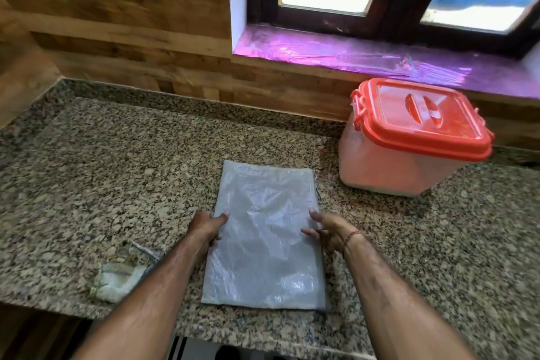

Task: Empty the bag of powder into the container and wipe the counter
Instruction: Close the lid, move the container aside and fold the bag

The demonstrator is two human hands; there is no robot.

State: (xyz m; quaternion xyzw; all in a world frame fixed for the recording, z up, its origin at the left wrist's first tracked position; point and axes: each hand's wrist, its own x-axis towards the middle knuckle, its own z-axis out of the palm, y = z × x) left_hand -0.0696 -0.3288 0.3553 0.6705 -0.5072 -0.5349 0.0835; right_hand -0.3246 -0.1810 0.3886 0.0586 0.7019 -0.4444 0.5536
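In the head view, a grey bag (pixel 264 238) of woven, glossy plastic is seen lying flat on the speckled stone tabletop (pixel 117 169), just below the centre and reaching toward 6 o'clock, where its near end lies close to the tabletop's front edge. Its left edge is pinched by the left hand (pixel 206 228), thumb on top and fingers curled at the side; its right edge is touched by the right hand (pixel 327 231), whose fingers are spread and relaxed, with no firm grip to be made out. The bag looks thin and slack, creased, with no bulge, so little or no powder is judged to be inside, though this cannot be confirmed. At 2 o'clock from the bag, well apart, a translucent container (pixel 403 166) stands with its red lid (pixel 423 117) fitted on; a paler band shows along its base, but its filling cannot be read. No spilled powder can be made out on the stone. At 8 o'clock from the bag a crumpled cloth (pixel 119 275) lies unheld, partly hidden by the left forearm, so the wiping is judged to be left to do.
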